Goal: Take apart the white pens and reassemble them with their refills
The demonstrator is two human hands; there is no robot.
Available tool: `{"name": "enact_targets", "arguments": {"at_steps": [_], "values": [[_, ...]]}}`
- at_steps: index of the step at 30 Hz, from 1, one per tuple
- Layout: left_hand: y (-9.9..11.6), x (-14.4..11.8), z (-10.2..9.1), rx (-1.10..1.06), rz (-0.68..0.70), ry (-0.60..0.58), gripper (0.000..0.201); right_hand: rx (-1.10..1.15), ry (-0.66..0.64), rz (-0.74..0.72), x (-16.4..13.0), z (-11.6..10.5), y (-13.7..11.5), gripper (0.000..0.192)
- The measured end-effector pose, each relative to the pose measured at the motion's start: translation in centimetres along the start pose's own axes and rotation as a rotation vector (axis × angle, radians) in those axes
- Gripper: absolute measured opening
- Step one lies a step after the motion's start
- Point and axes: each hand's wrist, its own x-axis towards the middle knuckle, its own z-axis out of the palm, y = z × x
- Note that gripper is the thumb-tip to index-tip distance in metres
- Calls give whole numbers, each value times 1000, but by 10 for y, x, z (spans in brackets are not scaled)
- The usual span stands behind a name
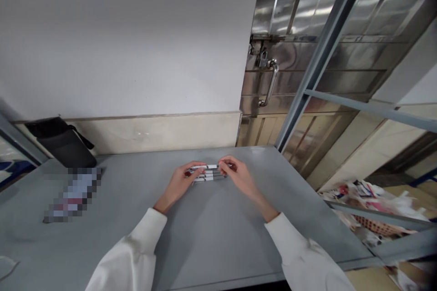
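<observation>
View: head camera, the only one, looking forward and down.
Pen between the hands: a slim white-barrelled pen with a dark end (212, 167), spanning the gap between the fingertips of both hands; its long axis runs left to right, parallel to the table's far edge.
Left hand: the bare left hand (180, 179) has thumb and forefinger pinching the pen's left part; the other fingers are curled and partly hidden.
Right hand: the bare right hand (240, 175) pinches the pen's dark right end between thumb and bent fingers; the exact contact is too small to tell.
Nearer hand: neither; the pen meets both sets of fingertips.
Row of pens: similar white-and-dark pens (204, 179) lie side by side just on the body side of the pinched one, roughly parallel to it; the left hand covers some of their left ends.
Sleeves: off-white cloth, softly creased, with snug cuffs.
Table: flat grey top with a smooth, dull sheen (218, 241).
Left side: a black, soft-looking rectangular case with a wrist strap (68, 143) leans near the wall; a pixelated oblong item (73, 195) lies just beside it, its material impossible to tell.
Behind: smooth white wall (136, 41) above a cream band; to the right, a shiny ribbed metal door (290, 54) with a curved handle and padlock.
</observation>
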Motion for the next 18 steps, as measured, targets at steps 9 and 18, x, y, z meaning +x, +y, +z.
{"name": "enact_targets", "arguments": {"at_steps": [9, 18], "values": [[0, 0, 0, -10, 10, 18, 42, 107, 5, 44, 7, -1, 10, 29], [3, 0, 0, -7, -15, -14, 42, 32, -29, 52, 6, -4, 12, 30]]}}
